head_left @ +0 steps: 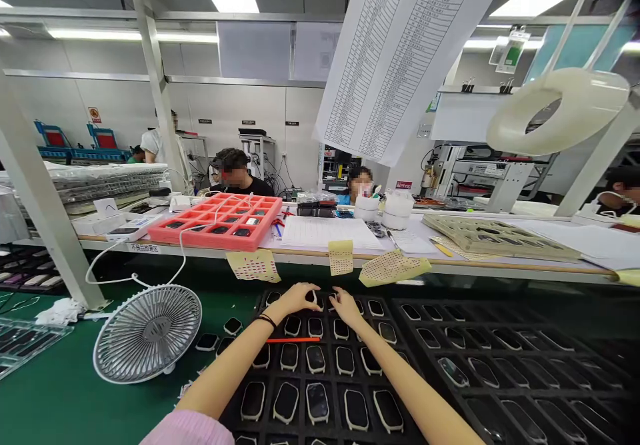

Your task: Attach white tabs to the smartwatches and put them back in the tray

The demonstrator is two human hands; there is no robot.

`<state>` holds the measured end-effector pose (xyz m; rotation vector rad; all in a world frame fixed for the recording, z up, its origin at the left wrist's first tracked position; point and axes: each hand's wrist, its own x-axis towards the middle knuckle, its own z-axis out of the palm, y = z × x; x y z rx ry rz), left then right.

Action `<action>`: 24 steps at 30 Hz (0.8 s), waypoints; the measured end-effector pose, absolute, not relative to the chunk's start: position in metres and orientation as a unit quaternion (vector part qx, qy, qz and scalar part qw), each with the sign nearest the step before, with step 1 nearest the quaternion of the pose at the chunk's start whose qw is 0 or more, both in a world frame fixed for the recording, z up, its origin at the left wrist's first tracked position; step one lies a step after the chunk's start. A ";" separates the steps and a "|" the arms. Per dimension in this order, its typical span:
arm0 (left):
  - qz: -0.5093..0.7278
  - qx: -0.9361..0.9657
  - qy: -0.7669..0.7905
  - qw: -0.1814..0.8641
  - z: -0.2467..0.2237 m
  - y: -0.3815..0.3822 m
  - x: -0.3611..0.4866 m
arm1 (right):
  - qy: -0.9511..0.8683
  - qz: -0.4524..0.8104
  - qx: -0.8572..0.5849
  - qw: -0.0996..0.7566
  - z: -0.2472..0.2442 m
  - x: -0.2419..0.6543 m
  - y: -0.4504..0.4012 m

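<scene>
A black compartment tray lies before me, with rows of smartwatch cases, each with a dark screen and a pale metal frame. At its far row, my left hand has thumb and fingers curled round a watch case. Just to the right, my right hand bends its fingers and thumb about the edge of another watch case, which they partly cover. Both cases appear to be at their compartments; whether they are lifted I cannot tell. Across the tray, behind the hands, lies a thin orange-red strip.
A second black tray of watch cases adjoins on the right. At left stand a white fan and loose cases on the green mat. A shelf edge crosses behind, bearing a red tray. Paper sheets hang overhead.
</scene>
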<state>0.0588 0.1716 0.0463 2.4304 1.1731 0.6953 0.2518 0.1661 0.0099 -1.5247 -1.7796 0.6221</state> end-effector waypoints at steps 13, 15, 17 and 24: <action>0.159 0.882 0.429 0.116 0.023 0.149 0.017 | -0.837 0.131 -0.482 0.224 -0.001 0.233 0.123; 0.139 0.886 0.430 0.108 0.020 0.149 0.026 | -0.841 0.132 -0.481 0.209 -0.001 0.231 0.117; 0.122 0.886 0.436 0.099 0.017 0.151 0.034 | -0.845 0.132 -0.479 0.198 0.000 0.233 0.107; 0.075 0.884 0.455 0.074 0.018 0.159 0.024 | -0.865 0.133 -0.450 0.180 0.000 0.248 0.061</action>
